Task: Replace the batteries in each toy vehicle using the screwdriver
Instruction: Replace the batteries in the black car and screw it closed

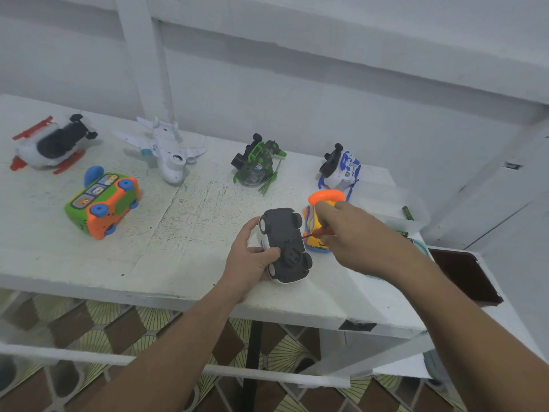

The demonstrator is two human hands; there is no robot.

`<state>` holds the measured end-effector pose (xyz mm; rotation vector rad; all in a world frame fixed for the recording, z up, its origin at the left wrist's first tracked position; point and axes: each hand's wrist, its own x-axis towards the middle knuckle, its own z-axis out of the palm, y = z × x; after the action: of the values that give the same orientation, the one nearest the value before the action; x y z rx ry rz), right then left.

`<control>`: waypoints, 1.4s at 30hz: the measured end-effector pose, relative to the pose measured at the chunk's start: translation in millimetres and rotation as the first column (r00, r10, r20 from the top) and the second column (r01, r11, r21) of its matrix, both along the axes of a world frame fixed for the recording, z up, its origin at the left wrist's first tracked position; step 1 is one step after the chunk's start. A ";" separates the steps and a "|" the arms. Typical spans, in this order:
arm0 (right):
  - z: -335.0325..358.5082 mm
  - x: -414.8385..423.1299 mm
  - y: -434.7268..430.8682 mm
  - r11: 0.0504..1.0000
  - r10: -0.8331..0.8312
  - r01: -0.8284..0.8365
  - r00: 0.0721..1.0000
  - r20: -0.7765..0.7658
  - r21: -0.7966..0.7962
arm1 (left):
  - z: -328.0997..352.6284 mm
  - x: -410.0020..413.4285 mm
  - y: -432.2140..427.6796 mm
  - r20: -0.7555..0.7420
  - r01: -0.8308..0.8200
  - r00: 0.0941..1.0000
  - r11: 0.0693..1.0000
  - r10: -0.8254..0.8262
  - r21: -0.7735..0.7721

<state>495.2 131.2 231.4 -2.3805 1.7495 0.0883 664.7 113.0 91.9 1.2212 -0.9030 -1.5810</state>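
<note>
Working the hatch screw, probably: your left grip (249,260) clasped the upturned car (282,233), right grip (353,236) held the screwdriver (318,232) against it; next needed square tip seating.

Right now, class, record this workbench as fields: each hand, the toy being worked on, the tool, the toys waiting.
Left hand: holds the toy car, dark underside up
Right hand: grips the screwdriver, tip at the car's underside
Surface: white table
Beside the car: yellow toy with an orange handle
Waiting: green-orange bus, white plane, red-and-white toy, green toy, blue-and-white toy
Spare: green battery at the right end
</note>
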 end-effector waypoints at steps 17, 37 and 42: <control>-9.8 -0.1 -10.0 0.992 -0.016 -0.030 0.935 -0.354 -0.124 | 3.1 -1.2 0.1 -0.018 -0.016 1.000 1.000 0.016 0.008; -6.5 8.9 -17.6 0.995 0.078 -0.096 0.847 -0.526 -0.008 | 4.7 -2.1 -0.2 -0.009 -0.016 1.000 1.000 0.016 0.003; -17.7 3.0 -3.3 0.969 -0.034 -0.092 0.869 -0.493 -0.228 | 3.8 -0.6 -0.6 0.003 -0.017 1.000 1.000 0.017 0.020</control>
<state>498.2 127.9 213.6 -2.7431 2.0362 0.5689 664.1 112.4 95.7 1.2423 -0.8788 -1.5786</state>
